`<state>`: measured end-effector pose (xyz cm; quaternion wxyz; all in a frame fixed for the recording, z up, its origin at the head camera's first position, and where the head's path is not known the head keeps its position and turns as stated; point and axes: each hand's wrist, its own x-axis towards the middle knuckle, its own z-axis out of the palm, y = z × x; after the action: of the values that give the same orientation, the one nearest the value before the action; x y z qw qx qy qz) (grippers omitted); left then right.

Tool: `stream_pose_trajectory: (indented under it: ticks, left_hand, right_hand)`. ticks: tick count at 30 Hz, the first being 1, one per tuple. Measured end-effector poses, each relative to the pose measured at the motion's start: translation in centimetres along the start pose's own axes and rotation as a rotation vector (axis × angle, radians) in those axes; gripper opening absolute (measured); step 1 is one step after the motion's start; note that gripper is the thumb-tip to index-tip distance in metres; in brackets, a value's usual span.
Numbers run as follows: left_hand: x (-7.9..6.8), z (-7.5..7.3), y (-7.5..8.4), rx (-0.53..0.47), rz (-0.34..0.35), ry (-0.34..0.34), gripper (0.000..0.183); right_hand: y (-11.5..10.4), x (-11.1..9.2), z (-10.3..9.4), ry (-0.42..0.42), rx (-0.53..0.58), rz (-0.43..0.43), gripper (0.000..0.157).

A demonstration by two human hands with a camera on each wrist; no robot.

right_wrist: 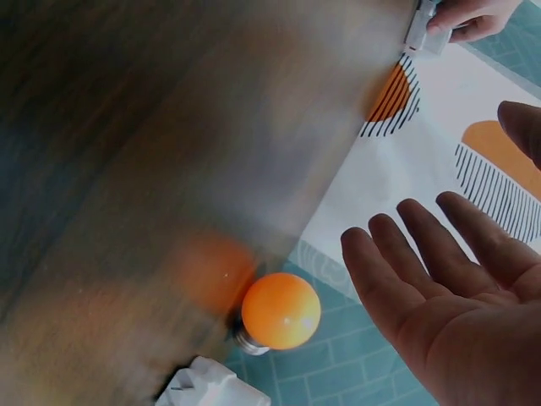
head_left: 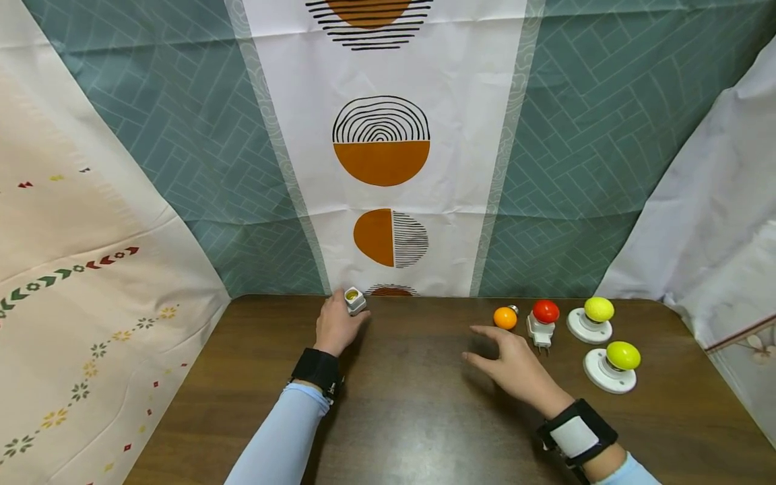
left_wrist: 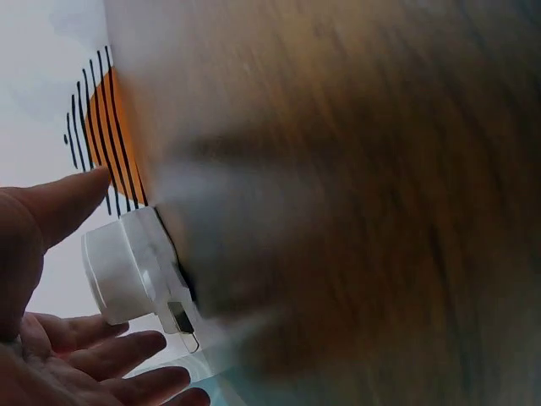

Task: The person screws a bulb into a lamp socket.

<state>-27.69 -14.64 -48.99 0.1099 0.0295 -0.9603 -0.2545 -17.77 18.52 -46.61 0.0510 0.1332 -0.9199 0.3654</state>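
A white bulb socket (head_left: 355, 301) with a brass-coloured inside stands near the table's back edge. My left hand (head_left: 339, 325) is around it, thumb on one side and fingers on the other. In the left wrist view a gap shows between the thumb (left_wrist: 80, 203) and the socket (left_wrist: 122, 266), while a fingertip lies close against its lower side. My right hand (head_left: 515, 367) hovers above the table with fingers spread and holds nothing. Nearest to it is an orange bulb (head_left: 505, 318), lying on its side with its metal base showing.
Right of the orange bulb, a red bulb (head_left: 546, 311) sits in a white plug-in socket (head_left: 540, 331). Two yellow-green bulbs (head_left: 599, 309) stand in round white bases farther right. Patterned cloth (head_left: 388, 242) hangs behind the brown table (head_left: 394, 404).
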Motion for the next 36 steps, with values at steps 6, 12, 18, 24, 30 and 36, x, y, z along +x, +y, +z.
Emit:
stream_pose_trajectory:
  ticks: [6,12,18,24,30,36]
  left_hand:
    - [0.1,0.1,-0.1,-0.029,-0.018,0.002,0.056]
    - [-0.1,-0.1,-0.3,-0.049,-0.019,-0.012,0.046]
    - [-0.8,-0.2,-0.1,-0.056,0.0,-0.024,0.044]
    - [-1.7,-0.3,0.6,-0.066,-0.02,-0.054,0.042]
    - [-2.6,-0.1,1.8,-0.088,0.004,-0.064,0.045]
    - [-3.7,0.3,3.0,-0.121,0.04,-0.069,0.045]
  right_hand:
    - [-0.2,0.1,-0.2,-0.006,0.028,0.044,0.058]
    - [-0.2,0.2,-0.6,0.0,0.017,0.059,0.056]
    - [0.1,0.6,-1.3,0.032,-0.012,0.018,0.053]
    - [0.5,1.5,-1.7,0.048,-0.115,-0.065,0.048]
    - [0.9,2.6,-1.9,0.045,-0.257,-0.054,0.05]
    - [1.4,3.4,-1.7,0.012,-0.348,-0.031,0.056]
